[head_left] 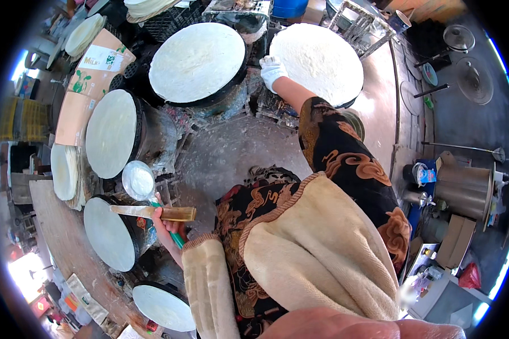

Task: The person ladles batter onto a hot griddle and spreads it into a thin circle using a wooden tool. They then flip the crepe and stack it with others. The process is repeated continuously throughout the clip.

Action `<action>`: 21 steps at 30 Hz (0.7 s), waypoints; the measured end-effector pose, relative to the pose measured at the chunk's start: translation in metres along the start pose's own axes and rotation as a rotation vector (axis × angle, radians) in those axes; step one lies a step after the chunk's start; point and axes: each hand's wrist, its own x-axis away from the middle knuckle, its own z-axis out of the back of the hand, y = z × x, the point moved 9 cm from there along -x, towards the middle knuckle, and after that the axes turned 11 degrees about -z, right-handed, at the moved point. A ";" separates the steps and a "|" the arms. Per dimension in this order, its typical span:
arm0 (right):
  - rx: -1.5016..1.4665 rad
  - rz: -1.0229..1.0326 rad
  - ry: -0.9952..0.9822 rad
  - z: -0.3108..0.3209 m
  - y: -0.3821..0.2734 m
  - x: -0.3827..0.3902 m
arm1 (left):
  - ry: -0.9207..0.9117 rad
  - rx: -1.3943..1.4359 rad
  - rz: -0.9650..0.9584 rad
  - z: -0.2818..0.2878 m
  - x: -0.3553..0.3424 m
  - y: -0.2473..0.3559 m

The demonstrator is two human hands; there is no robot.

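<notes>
My left hand (165, 223) is closed around two handles at once. One belongs to a ladle with a green handle (177, 240), whose round bowl (138, 181) has white batter in it. The other is a flat wooden scraper (178, 213), its pale blade pointing left over a griddle. My right hand (272, 72), in a white glove, reaches forward to the left rim of the far right griddle. A thin white flatbread (316, 62) covers that griddle. The gloved fingers are curled at the flatbread's edge; whether they pinch it is hidden.
More round griddles with white flatbreads (198, 62) (112, 134) (110, 234) (163, 308) curve around me to the left. Stacked flatbreads (65, 172) and cardboard (76, 116) lie beyond them. A metal rack (365, 28) stands behind the far right griddle. A steel drum (464, 192) is at right.
</notes>
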 end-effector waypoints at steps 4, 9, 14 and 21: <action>0.179 0.110 -0.035 -0.028 -0.013 -0.036 | 0.091 -0.036 -0.024 0.009 0.008 -0.002; 0.250 0.187 -0.210 -0.034 -0.017 -0.055 | 0.109 -0.023 -0.016 0.013 0.009 -0.006; 0.184 0.087 -0.147 -0.036 -0.015 -0.055 | 0.100 -0.067 0.002 0.001 0.008 -0.009; 0.085 0.182 -0.052 -0.021 -0.021 0.055 | 0.029 -0.080 0.063 -0.011 -0.012 -0.024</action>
